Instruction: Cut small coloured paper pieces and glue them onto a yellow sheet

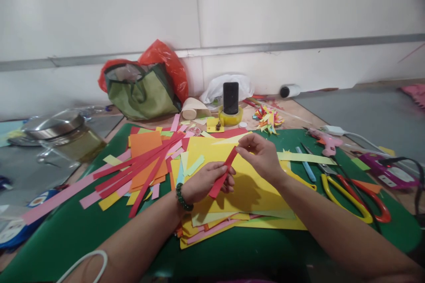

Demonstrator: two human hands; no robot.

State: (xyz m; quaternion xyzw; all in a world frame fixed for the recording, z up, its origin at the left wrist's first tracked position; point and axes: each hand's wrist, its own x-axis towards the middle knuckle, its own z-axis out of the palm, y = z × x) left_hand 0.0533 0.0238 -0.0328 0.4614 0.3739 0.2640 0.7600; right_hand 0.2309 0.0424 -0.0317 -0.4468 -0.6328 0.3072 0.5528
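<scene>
A red paper strip (218, 185) is stretched slantwise between my two hands. My left hand (210, 179), with a green bead bracelet at its wrist, grips the strip's middle between thumb and fingers. At the upper end of the strip, my right hand (257, 152) pinches the tip between thumb and forefinger. Both hands are above a stack of yellow paper sheets (265, 201). Left of them lie loose red paper strips (139, 163), pink strips (63, 196) and orange paper (146, 141).
A green mat (66, 230) covers the table. On the right are scissors (345, 199), a light-blue craft knife (308, 165) and a pink glue gun (327, 141). Behind stand a phone (230, 97) on a tape roll (230, 118), a green bag (142, 92) and a glass teapot (79, 141).
</scene>
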